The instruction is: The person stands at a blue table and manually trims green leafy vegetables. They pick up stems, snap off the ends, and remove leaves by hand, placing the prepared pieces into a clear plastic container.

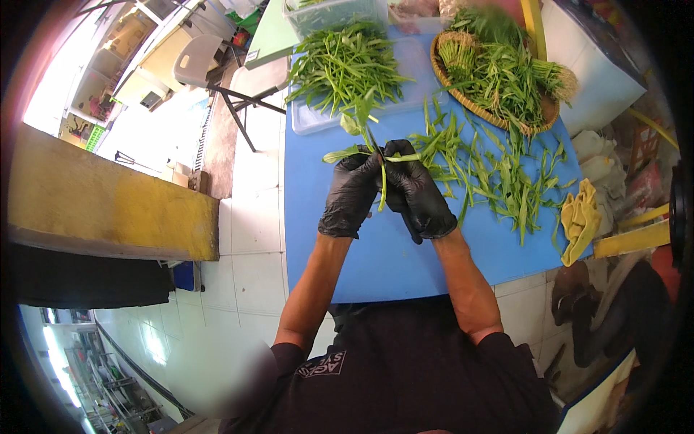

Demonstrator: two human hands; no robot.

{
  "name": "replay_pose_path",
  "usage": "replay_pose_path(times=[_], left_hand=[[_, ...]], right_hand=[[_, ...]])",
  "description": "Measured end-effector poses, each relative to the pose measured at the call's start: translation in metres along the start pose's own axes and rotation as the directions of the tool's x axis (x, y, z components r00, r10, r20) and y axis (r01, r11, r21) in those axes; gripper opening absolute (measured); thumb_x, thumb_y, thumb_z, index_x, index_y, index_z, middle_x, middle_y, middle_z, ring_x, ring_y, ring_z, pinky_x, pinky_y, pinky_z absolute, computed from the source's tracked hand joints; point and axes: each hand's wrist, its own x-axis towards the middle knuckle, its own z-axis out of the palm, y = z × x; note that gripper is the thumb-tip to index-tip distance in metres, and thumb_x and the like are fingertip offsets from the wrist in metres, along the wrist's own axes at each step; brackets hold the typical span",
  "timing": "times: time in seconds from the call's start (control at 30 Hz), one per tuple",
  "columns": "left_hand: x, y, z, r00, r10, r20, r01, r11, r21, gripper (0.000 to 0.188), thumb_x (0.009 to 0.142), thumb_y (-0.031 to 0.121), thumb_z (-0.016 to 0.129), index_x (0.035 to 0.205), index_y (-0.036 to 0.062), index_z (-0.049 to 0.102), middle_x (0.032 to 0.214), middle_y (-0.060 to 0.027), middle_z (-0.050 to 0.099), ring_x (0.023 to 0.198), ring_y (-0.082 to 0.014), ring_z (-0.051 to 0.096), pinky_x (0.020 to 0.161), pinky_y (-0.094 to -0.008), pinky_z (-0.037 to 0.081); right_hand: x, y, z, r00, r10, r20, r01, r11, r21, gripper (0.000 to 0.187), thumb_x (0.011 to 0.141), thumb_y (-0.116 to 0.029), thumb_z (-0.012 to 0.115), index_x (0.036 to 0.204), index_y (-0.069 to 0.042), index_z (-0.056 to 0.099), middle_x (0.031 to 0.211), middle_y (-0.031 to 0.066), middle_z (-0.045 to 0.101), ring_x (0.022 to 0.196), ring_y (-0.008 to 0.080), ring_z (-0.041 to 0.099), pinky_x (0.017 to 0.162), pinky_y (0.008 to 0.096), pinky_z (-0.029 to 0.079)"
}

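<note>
Both of my hands wear black gloves and meet over the middle of a blue tabletop. My left hand is closed on a leafy green stem of water spinach, whose leaves stick up above the fingers. Pressed close beside it, my right hand is closed on the same greens, with a pale stem piece poking out across its fingers. A thin dark strip rises between the two hands; what it is I cannot make out. Loose water spinach lies scattered to the right of my hands.
Cut greens are heaped in a clear plastic tray at the far left. A round woven basket at the far right holds bundled greens with roots. A yellow cloth lies at the right edge. A folding chair stands beyond the table's left.
</note>
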Motion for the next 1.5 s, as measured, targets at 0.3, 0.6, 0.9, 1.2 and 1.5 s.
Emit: replay_pose_path(times=[0.3, 0.6, 0.9, 1.2, 1.5], left_hand=[[0.144, 0.116, -0.015, 0.929, 0.37, 0.002, -0.354, 0.886, 0.3, 0.022, 0.083, 0.019, 0.069, 0.093, 0.0002, 0.064, 0.077, -0.0029, 0.062, 0.066, -0.0113, 0.055, 0.059, -0.0238, 0.043], [0.133, 0.119, -0.075, 0.872, 0.462, 0.161, -0.304, 0.255, 0.918, 0.049, 0.079, 0.029, 0.071, 0.111, -0.0054, 0.059, 0.1, -0.0144, 0.065, 0.089, -0.0221, 0.06, 0.081, -0.0315, 0.047], [0.037, 0.025, -0.052, 0.994, 0.096, 0.059, -0.104, 0.582, 0.806, 0.023, 0.083, 0.009, 0.068, 0.105, 0.0018, 0.066, 0.092, -0.0033, 0.066, 0.085, -0.011, 0.057, 0.08, -0.027, 0.047], [0.02, 0.027, -0.036, 0.997, 0.055, 0.059, -0.08, 0.653, 0.753, 0.023, 0.083, 0.01, 0.067, 0.105, 0.0016, 0.066, 0.092, -0.0041, 0.067, 0.079, -0.0117, 0.059, 0.074, -0.0255, 0.048], [0.007, 0.007, -0.023, 0.996, 0.06, 0.066, -0.088, 0.755, 0.65, 0.02, 0.083, 0.005, 0.064, 0.103, 0.0005, 0.066, 0.087, -0.0063, 0.067, 0.075, -0.0124, 0.059, 0.071, -0.0258, 0.048]], right_hand=[[-0.018, -0.05, -0.005, 0.995, 0.008, 0.097, 0.019, 0.96, -0.278, 0.051, 0.097, -0.013, 0.041, 0.145, -0.019, 0.026, 0.075, 0.0047, 0.06, 0.047, 0.0028, 0.032, 0.043, 0.0185, 0.028], [-0.141, -0.054, -0.14, 0.722, -0.411, -0.556, -0.054, 0.768, -0.638, 0.036, 0.096, -0.016, 0.051, 0.13, -0.008, 0.047, 0.079, 0.0027, 0.06, 0.062, 0.0079, 0.048, 0.06, 0.0228, 0.042], [-0.19, -0.038, -0.165, 0.724, -0.362, -0.588, -0.589, 0.12, -0.799, 0.028, 0.079, -0.027, 0.069, 0.097, -0.006, 0.061, 0.084, 0.0107, 0.064, 0.08, 0.0289, 0.063, 0.072, 0.0353, 0.049], [-0.161, -0.131, -0.122, 0.55, -0.801, -0.236, -0.294, 0.079, -0.952, 0.019, 0.081, -0.008, 0.065, 0.099, -0.004, 0.063, 0.085, 0.0161, 0.061, 0.077, 0.0306, 0.06, 0.065, 0.0365, 0.047], [-0.123, -0.104, -0.127, 0.531, -0.724, -0.44, 0.026, 0.533, -0.846, 0.017, 0.08, -0.008, 0.071, 0.094, -0.001, 0.063, 0.082, 0.0059, 0.065, 0.074, 0.0137, 0.059, 0.069, 0.027, 0.047]])
